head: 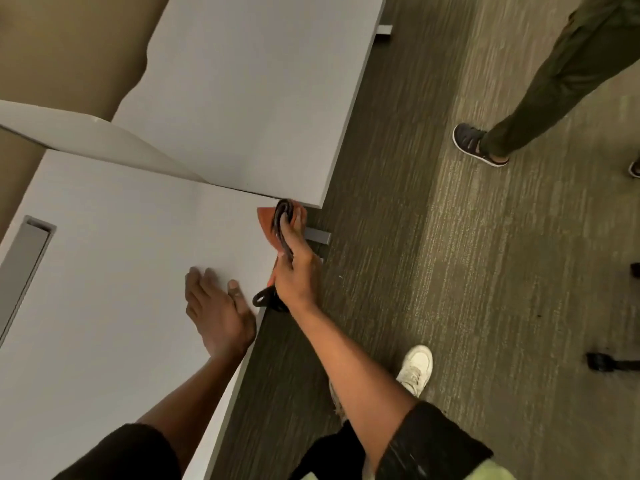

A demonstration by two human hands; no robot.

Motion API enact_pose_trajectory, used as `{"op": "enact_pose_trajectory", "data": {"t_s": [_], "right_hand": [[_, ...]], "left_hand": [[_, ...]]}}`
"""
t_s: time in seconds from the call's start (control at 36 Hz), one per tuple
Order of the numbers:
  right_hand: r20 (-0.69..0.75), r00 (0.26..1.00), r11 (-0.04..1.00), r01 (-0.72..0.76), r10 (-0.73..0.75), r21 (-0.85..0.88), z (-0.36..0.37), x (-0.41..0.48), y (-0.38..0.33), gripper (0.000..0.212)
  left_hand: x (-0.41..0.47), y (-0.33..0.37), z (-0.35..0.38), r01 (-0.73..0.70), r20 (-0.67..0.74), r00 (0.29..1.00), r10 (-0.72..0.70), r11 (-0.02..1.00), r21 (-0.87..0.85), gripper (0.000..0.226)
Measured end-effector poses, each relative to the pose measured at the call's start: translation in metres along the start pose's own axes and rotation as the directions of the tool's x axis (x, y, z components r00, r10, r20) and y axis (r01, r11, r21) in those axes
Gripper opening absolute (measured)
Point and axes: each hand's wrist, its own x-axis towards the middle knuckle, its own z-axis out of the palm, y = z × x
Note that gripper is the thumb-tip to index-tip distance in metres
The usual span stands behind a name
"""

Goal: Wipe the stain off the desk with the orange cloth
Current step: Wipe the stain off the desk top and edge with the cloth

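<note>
Desk [114, 258]: smooth, matt pale-grey laminate, faint fine grain; slot cover [21, 268] at its left looks like matt grey metal or plastic, cannot tell which. Cloth [268, 223]: soft matt orange fabric, bunched in the right hand [294, 271] together with a dark woven strap [280, 220], dull and slightly ribbed. Carpet [433, 271]: rough, low-pile, streaked olive-grey weave; shoe [417, 368]: off-white, smooth leather-like upper with a slight sheen; sleeve [429, 441]: black matt knit.
</note>
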Motion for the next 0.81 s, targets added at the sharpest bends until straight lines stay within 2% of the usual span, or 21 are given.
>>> {"op": "enact_pose_trajectory", "data": {"t_s": [0.17,0.31,0.36,0.47,0.56,0.69,0.81], "right_hand": [[0.002,1.0,0.998,-0.022,0.023,-0.062,-0.007,0.037,-0.012,0.072],[0.086,0.996,0.983,0.035,-0.019,-0.181,0.002,-0.009,0.001,0.078],[0.143,0.987,0.955,0.106,-0.068,-0.277,0.003,-0.03,0.012,0.079],[0.344,0.912,0.763,0.382,-0.222,-0.522,-0.012,-0.035,0.029,0.089],[0.465,0.845,0.59,0.523,-0.264,-0.615,-0.021,-0.009,0.022,0.077],[0.557,0.81,0.38,0.582,-0.184,-0.719,-0.017,0.04,-0.005,0.071],[0.577,0.809,0.271,0.584,-0.112,-0.766,0.001,0.05,-0.024,0.07]], "left_hand": [[0.002,-0.003,0.004,0.003,-0.007,1.0,-0.003,1.0,0.009,0.062],[0.001,-0.003,0.005,0.004,-0.006,1.0,-0.004,1.0,-0.013,0.063],[0.002,-0.003,0.005,0.017,-0.003,1.0,-0.017,1.0,-0.024,0.066],[0.002,-0.003,0.005,0.018,0.001,1.0,-0.018,1.0,-0.019,0.067],[0.003,-0.007,0.007,0.006,-0.001,1.0,-0.006,1.0,-0.023,0.065],[0.003,-0.011,0.01,0.012,0.007,1.0,-0.012,1.0,-0.024,0.063],[0.001,-0.012,0.009,0.019,0.018,1.0,-0.018,0.999,-0.042,0.064]]}}
